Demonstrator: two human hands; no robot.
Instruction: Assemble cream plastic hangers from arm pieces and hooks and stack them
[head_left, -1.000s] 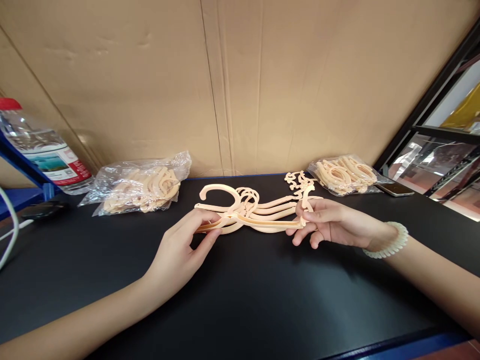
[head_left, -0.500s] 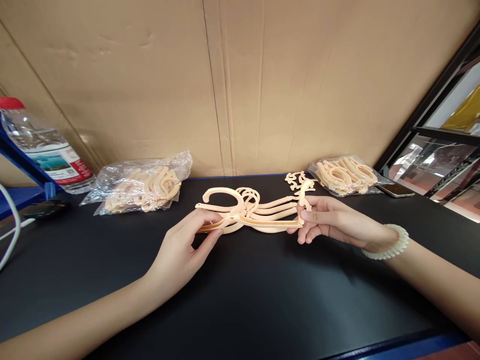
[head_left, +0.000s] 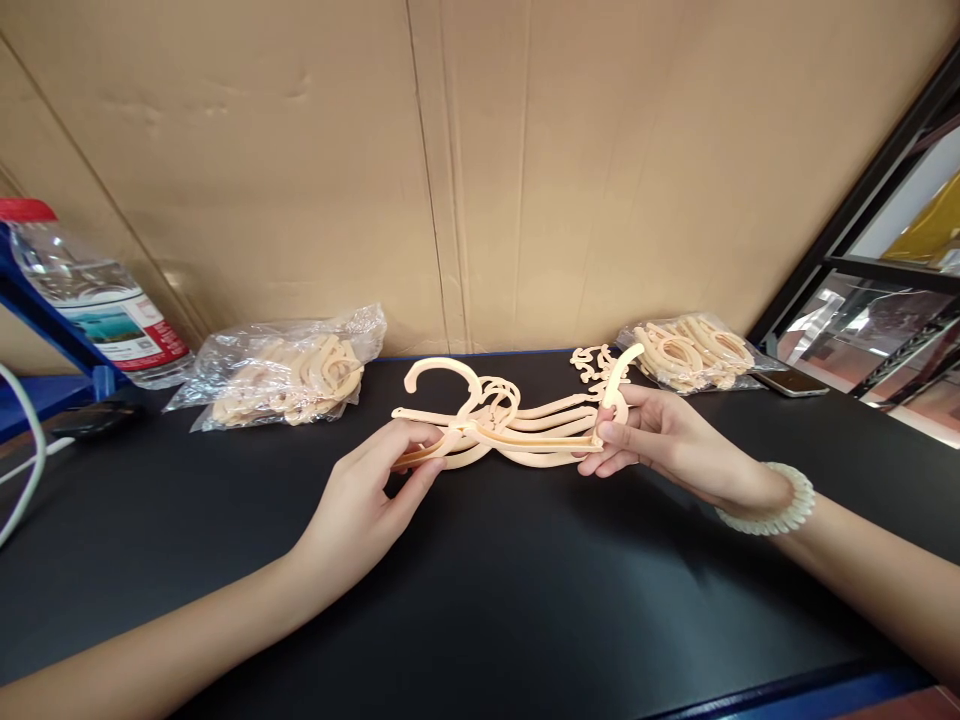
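Observation:
My left hand (head_left: 379, 485) pinches the left arm of a cream plastic clothes hanger (head_left: 538, 441) between thumb and fingers. The hanger's round hook points up and away from me. At its right end, my right hand (head_left: 675, 440) grips a curved cream plastic piece (head_left: 617, 378) that touches the hanger's tip. I cannot tell whether the two are joined. Just behind the held hanger lie several similar hangers (head_left: 551, 407) in a stack on the black table (head_left: 510, 590). Fingers hide the hanger's far left end and part of the curved piece.
Loose small cream pieces (head_left: 590, 363) lie at the back. Clear bags of cream parts stand left (head_left: 285, 375) and right (head_left: 686, 350). A phone (head_left: 791, 383) is at the right; a water bottle (head_left: 124, 315) and white cable (head_left: 34, 460) are left. Cardboard (head_left: 480, 180) walls the back.
The curved piece in my right hand has swung so its free end points higher and to the right. The hanger's hook has risen slightly; my left hand keeps its hold.

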